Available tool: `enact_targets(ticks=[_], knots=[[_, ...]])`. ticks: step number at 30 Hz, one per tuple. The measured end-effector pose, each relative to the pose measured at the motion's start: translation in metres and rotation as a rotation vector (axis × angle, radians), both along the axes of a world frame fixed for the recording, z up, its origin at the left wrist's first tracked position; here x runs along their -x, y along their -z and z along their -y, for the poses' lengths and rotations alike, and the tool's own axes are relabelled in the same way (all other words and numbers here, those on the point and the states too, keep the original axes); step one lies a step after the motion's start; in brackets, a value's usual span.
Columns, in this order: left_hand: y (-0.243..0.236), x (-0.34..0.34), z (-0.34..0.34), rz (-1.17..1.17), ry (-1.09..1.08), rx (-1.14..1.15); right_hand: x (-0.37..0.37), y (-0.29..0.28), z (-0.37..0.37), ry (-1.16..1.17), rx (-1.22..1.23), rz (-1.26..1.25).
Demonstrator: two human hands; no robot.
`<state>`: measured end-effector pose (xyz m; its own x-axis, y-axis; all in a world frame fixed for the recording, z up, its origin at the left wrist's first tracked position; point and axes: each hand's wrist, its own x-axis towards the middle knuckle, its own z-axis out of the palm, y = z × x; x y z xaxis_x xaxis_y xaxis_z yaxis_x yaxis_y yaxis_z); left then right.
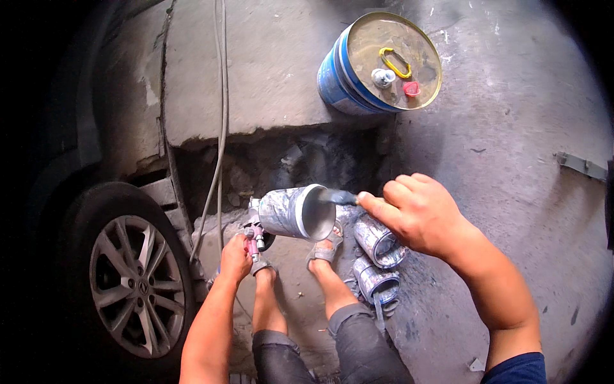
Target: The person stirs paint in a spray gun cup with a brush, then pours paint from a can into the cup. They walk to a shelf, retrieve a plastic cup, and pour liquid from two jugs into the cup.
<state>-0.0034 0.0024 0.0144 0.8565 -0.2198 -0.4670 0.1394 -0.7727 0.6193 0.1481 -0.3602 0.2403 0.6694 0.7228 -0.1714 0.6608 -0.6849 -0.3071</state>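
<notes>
My left hand (236,257) is wrapped round the pink handle of a spray gun (254,238). A grey, paint-stained cup (279,211) is fixed to the gun; it lies tipped sideways, its open mouth facing right. My right hand (409,214) grips a dark-handled brush (339,197). The brush's greyish end reaches into the mouth of the cup and is blurred, so its bristles are hard to make out. What is inside the cup shows only as a grey inner wall.
Two paint-smeared cans (377,281) lie tilted by my right foot, one dripping grey. A blue drum (339,80) stands ahead, small caps and a yellow ring on its lid. A broken pit (268,163) lies before my feet. A hose (222,128) and car wheel (137,285) are left.
</notes>
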Motion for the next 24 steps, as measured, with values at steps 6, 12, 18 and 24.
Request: enact_targets(ticks=[6, 12, 18, 24], knots=[[-0.001, 0.000, -0.004, 0.065, -0.024, -0.018, 0.025, -0.016, -0.006, 0.136, -0.204, -0.180], [0.002, -0.003, -0.006, 0.068, -0.031, -0.058, 0.034, 0.025, 0.012, 0.301, -0.138, -0.161], [0.003, 0.001, -0.010, 0.058, -0.032, -0.078, 0.045, 0.024, -0.006, 0.569, -0.345, -0.170], [-0.010, -0.007, -0.015, -0.095, -0.026, -0.127, 0.084, 0.034, -0.013, 0.840, -0.509, -0.504]])
